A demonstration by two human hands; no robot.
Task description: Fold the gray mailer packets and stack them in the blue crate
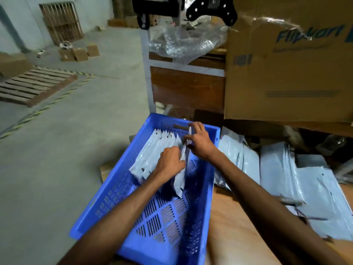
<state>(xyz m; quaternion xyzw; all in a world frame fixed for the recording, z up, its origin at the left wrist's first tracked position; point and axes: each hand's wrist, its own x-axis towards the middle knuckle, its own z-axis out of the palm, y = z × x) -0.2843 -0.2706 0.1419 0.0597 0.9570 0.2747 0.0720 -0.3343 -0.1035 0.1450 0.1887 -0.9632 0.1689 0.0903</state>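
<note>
A blue slotted crate (107,199) stands at the table's left end. Inside it, several folded gray mailer packets (152,150) stand on edge in a row against the far left wall. Both my hands are inside the crate. My left hand (170,161) presses against the right end of that row, fingers curled onto the last packets. My right hand (200,143) pinches one folded packet (181,180) held upright beside the row. Unfolded gray mailers (282,169) lie spread on the wooden table to the right.
A large Flipkart cardboard box (286,69) looms over the table at the right. Crumpled clear plastic (183,43) lies on a metal-framed shelf behind the crate. On the concrete floor to the left lie a wooden pallet (34,87) and small cartons (78,52).
</note>
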